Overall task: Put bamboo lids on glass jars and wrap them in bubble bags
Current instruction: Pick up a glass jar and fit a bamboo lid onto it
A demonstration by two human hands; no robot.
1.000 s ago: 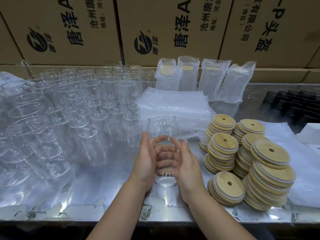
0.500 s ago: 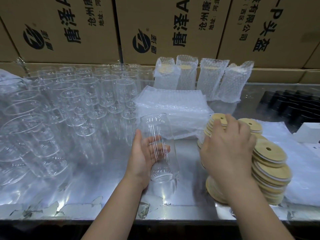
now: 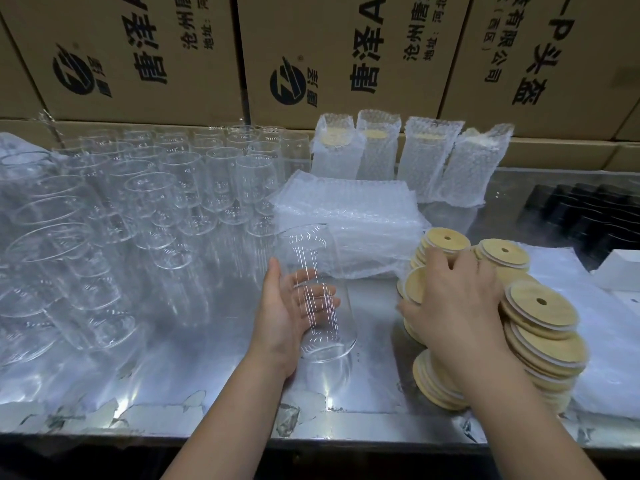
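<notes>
Open steel benchtop left of the left hand; past its fingertips, packed clear glass jars and white bubble bags block. Stacked round bamboo lids hem the fingers of the right hand; beside the gripped tall clear jar, a strip looks passable.

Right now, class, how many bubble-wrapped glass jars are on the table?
4 bubble-wrapped glass jars, a back row before the brown cardboard boxes: that leftmost, second, third, rightmost. None looks hidden.
</notes>
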